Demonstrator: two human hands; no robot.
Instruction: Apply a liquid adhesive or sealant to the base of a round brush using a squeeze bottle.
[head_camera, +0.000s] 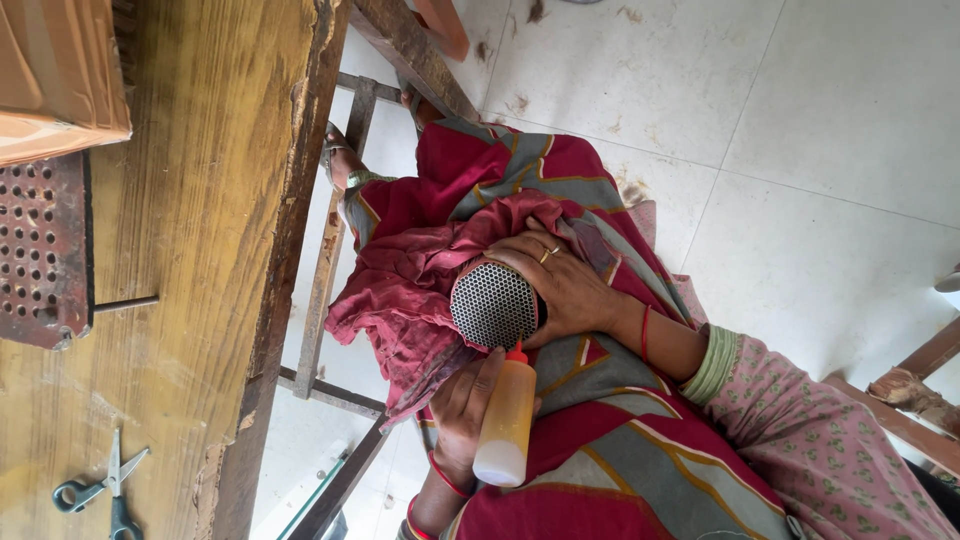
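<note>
A worn wooden table (190, 250) filled the left of the view, carrying one pair of scissors (100, 492), one perforated metal plate (40, 250) and one cardboard box (55, 75). A crumpled red cloth (400, 290) lay bunched on the lap against the honeycomb disc (492, 305), hiding its left edge. The disc was round, dark-rimmed, its face a fine silvery mesh of small holes. One hand (565, 285), which side I cannot tell, clasped the disc from above, fingers curled around its rim. The other hand (462, 405) gripped one squeeze bottle (505, 420) of amber liquid, its red nozzle touching the disc's lower edge
</note>
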